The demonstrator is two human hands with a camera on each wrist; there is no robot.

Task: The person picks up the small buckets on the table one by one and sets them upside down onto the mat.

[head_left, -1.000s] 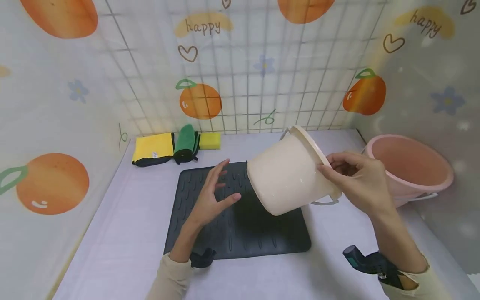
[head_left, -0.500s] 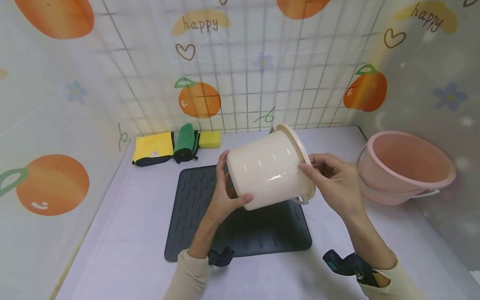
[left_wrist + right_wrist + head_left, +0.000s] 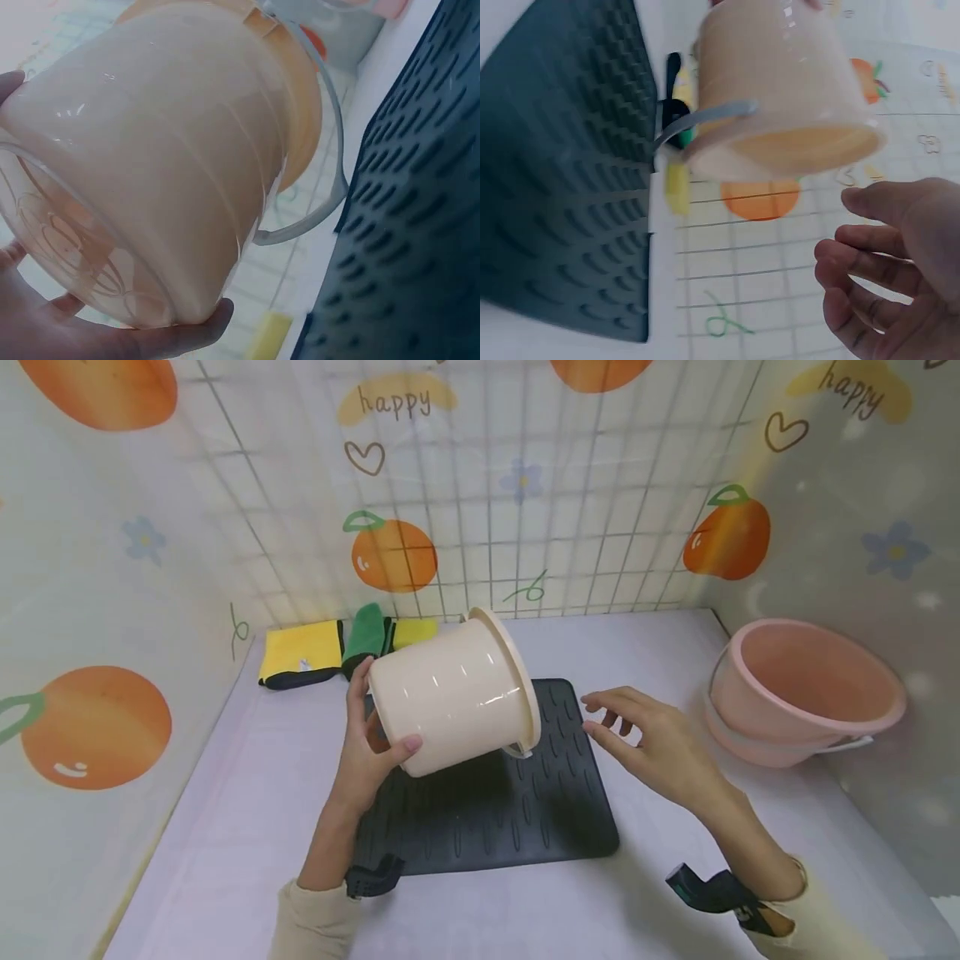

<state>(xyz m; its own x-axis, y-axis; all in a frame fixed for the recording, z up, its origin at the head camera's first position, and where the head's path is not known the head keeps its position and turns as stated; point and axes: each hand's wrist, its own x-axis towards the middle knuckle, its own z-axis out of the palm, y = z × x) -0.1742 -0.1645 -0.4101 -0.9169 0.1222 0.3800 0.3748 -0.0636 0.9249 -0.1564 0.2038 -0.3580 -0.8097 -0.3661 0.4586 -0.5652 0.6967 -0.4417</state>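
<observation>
While left hand (image 3: 362,767) grips cream bucket (image 3: 453,693) over black mat (image 3: 510,814), sponge (image 3: 412,632) partly hidden, right hand (image 3: 663,743) spread, pink bucket (image 3: 765,718) beyond

Cream bucket (image 3: 457,693) — aslant above a black mat (image 3: 487,835)

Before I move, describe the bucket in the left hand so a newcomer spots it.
Find the dark mat. Above it, the left hand grips the cream bucket near its base. Unlike the upright pink bucket at right, it is cream and tipped sideways.
</observation>
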